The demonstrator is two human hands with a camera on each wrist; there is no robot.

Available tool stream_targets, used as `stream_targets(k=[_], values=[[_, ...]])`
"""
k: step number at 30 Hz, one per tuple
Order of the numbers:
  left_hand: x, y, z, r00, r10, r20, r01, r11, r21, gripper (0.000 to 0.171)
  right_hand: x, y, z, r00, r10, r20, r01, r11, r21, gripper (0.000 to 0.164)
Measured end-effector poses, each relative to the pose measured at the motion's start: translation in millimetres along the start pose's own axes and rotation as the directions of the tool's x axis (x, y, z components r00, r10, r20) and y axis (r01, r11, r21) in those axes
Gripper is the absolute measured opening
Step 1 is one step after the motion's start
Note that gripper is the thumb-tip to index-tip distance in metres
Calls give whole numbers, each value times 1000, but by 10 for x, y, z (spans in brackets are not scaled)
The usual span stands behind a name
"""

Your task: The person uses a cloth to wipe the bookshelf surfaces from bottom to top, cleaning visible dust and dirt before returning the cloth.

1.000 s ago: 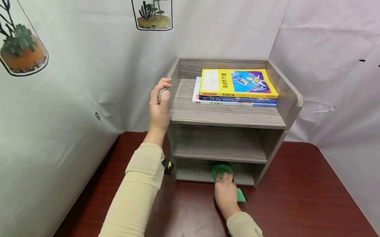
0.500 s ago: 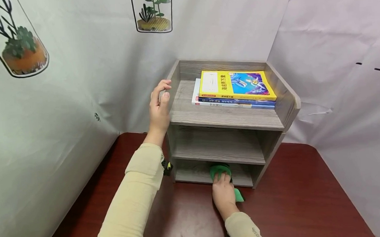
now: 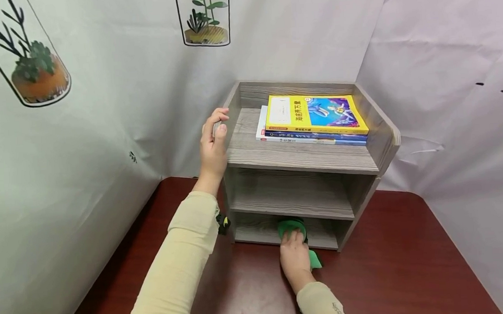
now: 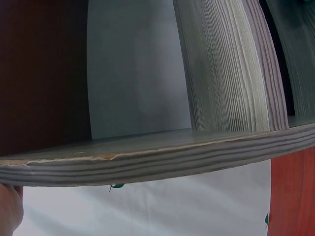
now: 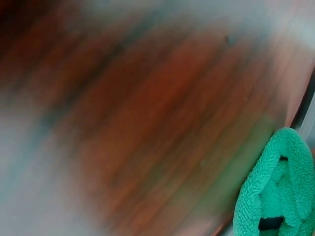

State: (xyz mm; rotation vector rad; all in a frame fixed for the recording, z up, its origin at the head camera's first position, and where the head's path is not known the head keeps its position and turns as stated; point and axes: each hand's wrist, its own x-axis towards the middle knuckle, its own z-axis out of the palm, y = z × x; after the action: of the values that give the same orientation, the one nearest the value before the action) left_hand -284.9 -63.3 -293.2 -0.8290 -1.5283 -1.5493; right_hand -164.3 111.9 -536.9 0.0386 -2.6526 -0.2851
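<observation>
A small grey wood-grain shelf unit (image 3: pixel 303 161) stands on the table. My left hand (image 3: pixel 213 147) grips the upper edge of its left side panel, thumb toward the front; only a bit of that hand shows at the lower left corner of the left wrist view. Down at the bottom shelf, my right hand (image 3: pixel 295 257) holds a green cloth (image 3: pixel 291 225), its fingertips pressed into it. Part of the cloth hangs out by the hand, over the table. Fluffy folds of the cloth (image 5: pixel 275 191) fill the lower right of the right wrist view.
Several books (image 3: pixel 316 117) lie stacked on the unit's top, a yellow one uppermost. Beneath is a middle shelf (image 3: pixel 290 193). The dark red table (image 3: pixel 396 263) extends to both sides. White sheeting (image 3: pixel 296 34) with printed plants surrounds it at the back and sides.
The right hand and the green cloth have shifted slightly left along the bottom shelf. My left hand keeps its place on the side panel. The head view has tilted a little.
</observation>
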Motion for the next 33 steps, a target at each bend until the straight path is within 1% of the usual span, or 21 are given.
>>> stream_targets(k=[2,6,8,12,16,21,25,33], values=[[5,89,14,1000,12,3,-12,1000,-10,26,-2,4,8,1000,4,-23,-4,1000,-9,33],[12,280,26,1000,8,7,-8,1000,-13,22,5,16,17,1000,7,-30,-7,1000,-2,32],[11,307,26,1000,-1,6,1,1000,-3,23,8,16,21,999,6,-35,-6,1000,4,32],[12,309,25,1000,2,7,-2,1000,-8,23,7,5,36,999,1,-48,0,1000,6,31],[14,304,25,1000,13,9,-12,1000,-22,22,3,-14,50,999,-10,-44,9,1000,-25,31],[18,310,26,1000,15,8,-15,999,-30,22,10,-61,39,998,-43,-39,41,997,-59,31],[17,313,31,1000,2,14,-1,1000,-28,22,23,-107,24,998,-43,-53,40,998,-52,29],[13,321,33,1000,-7,1,7,1000,-24,22,57,-196,24,995,-50,-89,46,998,-44,28]])
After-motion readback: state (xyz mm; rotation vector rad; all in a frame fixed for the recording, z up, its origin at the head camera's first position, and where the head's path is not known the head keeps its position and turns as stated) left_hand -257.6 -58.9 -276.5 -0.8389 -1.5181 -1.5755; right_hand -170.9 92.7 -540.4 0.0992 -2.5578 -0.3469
